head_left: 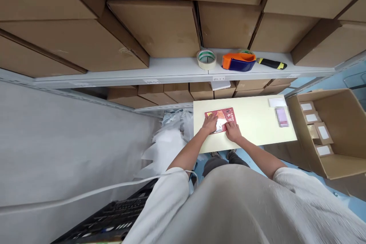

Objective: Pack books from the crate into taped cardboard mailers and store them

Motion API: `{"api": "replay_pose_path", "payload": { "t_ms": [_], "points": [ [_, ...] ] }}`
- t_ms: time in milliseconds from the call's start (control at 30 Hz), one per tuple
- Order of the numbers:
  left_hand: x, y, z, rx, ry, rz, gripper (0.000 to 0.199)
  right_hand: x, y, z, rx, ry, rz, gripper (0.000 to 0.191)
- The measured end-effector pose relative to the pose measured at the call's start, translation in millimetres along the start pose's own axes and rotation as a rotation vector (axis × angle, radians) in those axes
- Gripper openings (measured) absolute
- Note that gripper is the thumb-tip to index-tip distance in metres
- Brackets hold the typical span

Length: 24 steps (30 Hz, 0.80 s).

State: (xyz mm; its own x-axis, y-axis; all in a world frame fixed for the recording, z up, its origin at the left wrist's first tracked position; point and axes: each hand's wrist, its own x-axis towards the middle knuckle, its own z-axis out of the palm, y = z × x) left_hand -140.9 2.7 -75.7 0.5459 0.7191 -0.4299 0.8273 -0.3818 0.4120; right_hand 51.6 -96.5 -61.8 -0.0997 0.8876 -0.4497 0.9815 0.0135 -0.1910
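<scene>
A red book or packet [214,114] with white print lies flat on the pale yellow board [253,122]. My left hand [211,123] rests on its left side with the fingers spread. On its lower right edge is my right hand [233,131]; its fingers are bent and partly hidden, so whether they pinch anything cannot be made out. A white, shiny patch [220,124] shows on the red cover between both hands.
Tape roll [206,60], orange and blue tape dispenser [238,61] and cutter [272,63] lie on the shelf [177,69] below cartons. White slip [276,102] and purple item [281,116] sit at the board's right. Beyond stands an open carton [343,137] holding small boxes.
</scene>
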Motion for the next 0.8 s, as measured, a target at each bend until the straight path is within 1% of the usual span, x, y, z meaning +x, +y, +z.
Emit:
{"api": "replay_pose_path", "payload": {
  "t_ms": [100, 167, 267, 400, 467, 500, 533, 600, 667, 700, 767, 800],
  "points": [
    [4, -2, 3.2, 0.027, -0.038, -0.041, 0.082, -16, -4, 11, -0.008, -0.022, 0.020, 0.070],
    [1, 1, 9.2, 0.061, -0.025, -0.052, 0.085, -13, -3, 12, -0.011, -0.024, 0.040, 0.079],
    [-9, 9, 18.1, 0.073, -0.003, -0.075, 0.084, 9, 1, 7, 0.010, -0.027, 0.052, 0.088],
    [-25, 15, 24.2, 0.087, -0.031, -0.072, 0.076, 45, 12, -4, 0.100, -0.116, -0.006, 0.101],
    [-32, 14, 25.6, 0.077, -0.074, -0.054, 0.069, 54, 18, -6, 0.141, -0.103, -0.053, 0.100],
    [-34, 13, 26.2, 0.049, -0.092, -0.048, 0.066, 54, 20, -4, 0.160, -0.069, -0.057, 0.097],
    [-35, 11, 27.1, 0.015, -0.100, -0.046, 0.063, 52, 22, -2, 0.181, -0.024, -0.036, 0.094],
    [-37, 7, 30.2, -0.042, -0.101, -0.056, 0.060, 44, 24, 7, 0.241, 0.055, 0.075, 0.089],
    [-38, 5, 35.5, -0.057, -0.094, -0.084, 0.064, 35, 25, 19, 0.334, 0.080, 0.200, 0.088],
    [-38, 5, 38.8, -0.054, -0.096, -0.098, 0.069, 31, 26, 25, 0.388, 0.077, 0.238, 0.089],
    [-40, 7, 45.7, -0.051, -0.112, -0.107, 0.078, 27, 28, 35, 0.500, 0.082, 0.259, 0.091],
    [-41, 9, 48.5, -0.051, -0.123, -0.099, 0.082, 26, 29, 38, 0.556, 0.104, 0.250, 0.091]
  ]
}}
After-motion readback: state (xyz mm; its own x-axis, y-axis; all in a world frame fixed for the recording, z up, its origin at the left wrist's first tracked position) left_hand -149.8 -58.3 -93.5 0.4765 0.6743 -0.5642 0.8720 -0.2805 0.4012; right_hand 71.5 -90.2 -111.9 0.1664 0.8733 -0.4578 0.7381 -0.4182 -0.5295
